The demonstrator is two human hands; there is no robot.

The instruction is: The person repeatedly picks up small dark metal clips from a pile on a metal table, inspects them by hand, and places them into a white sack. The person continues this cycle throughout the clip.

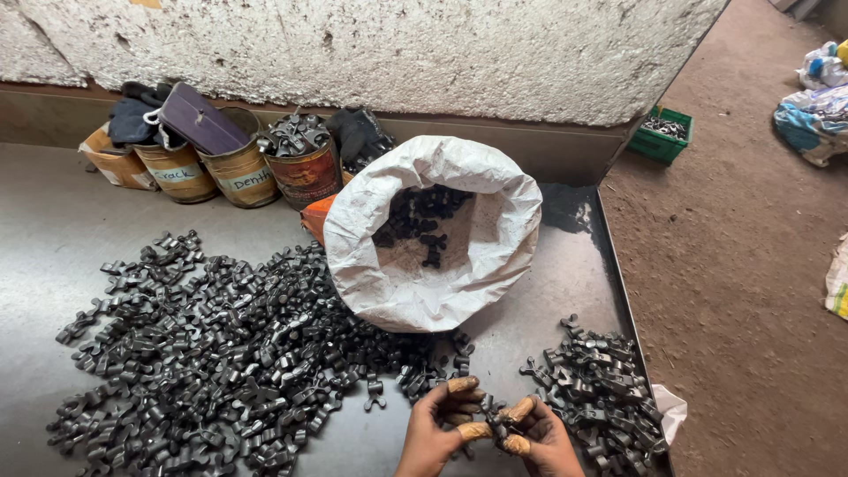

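- Two hands meet at the bottom edge of the view, at about 6 o'clock, and between them they pinch one small dark metal part.
- Left hand curls its fingers in from the 9 o'clock side of the part; tan caps cover its fingertips.
- Right hand closes on the part from the 3 o'clock side, with the same tan caps on its fingertips.
- Held part sits just above the grey metal surface, between the two heaps.
- Small heap of dark parts lies at 3 o'clock of the hands, near the surface's right rim.
- Large heap of like parts spreads from 9 to 11 o'clock of the hands, over much of the surface.
- White sack stands open at 12 o'clock of the hands, its rim rolled down, with a few dark parts inside.
- Orange item peeks out at the sack's 9 o'clock, touching it.
- Row of tins stands against the wall at 11 o'clock; one is heaped with metal parts, another is topped by a dark purple case.
- Dark gloves lie beside the tins.
- Green crate sits on the dirt floor at 1 o'clock, past the surface's corner.
- Bundled bags lie on the floor at 2 o'clock.
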